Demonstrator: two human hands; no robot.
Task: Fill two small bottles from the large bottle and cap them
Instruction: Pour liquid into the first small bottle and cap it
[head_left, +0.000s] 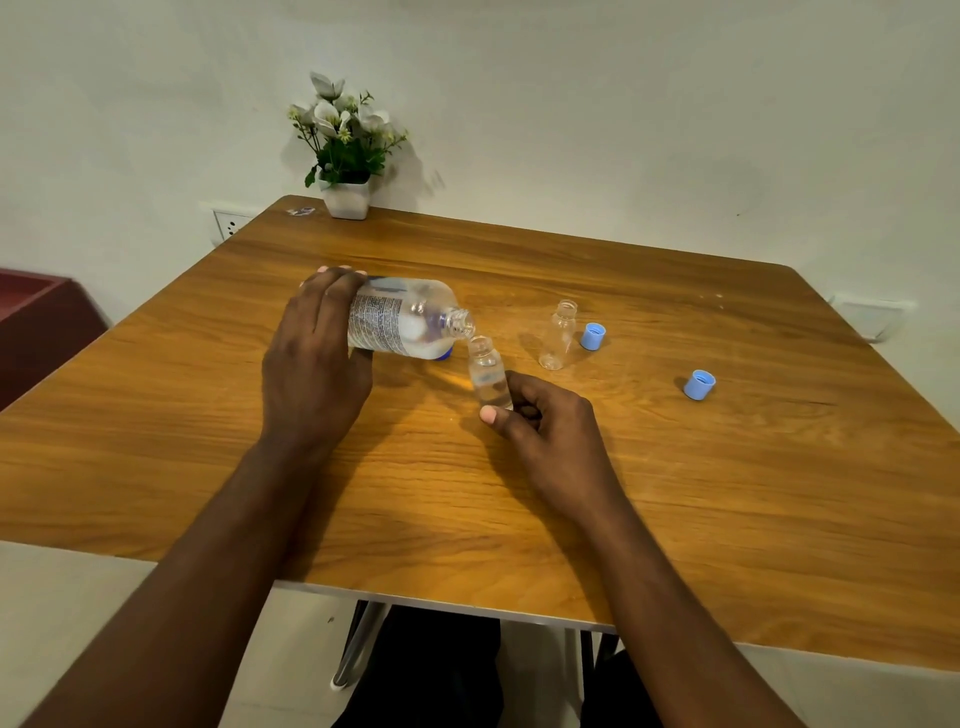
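Head view: left grip (311, 364) clasps tilted large bottle (400, 325), right grip (550, 421) pinches small bottle (488, 374)

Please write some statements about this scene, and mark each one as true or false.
1. The left hand holds the large bottle tilted, with its mouth over the small bottle held in the right hand. True.
2. The second small bottle is capped. False: it stands open and looks empty.
3. A light blue cap lies just right of the second small bottle. True.
4. The other light blue cap sits on the large bottle. False: it lies on the table, farther right.
5. The flower pot stands between the hands. False: it is at the table's far edge.
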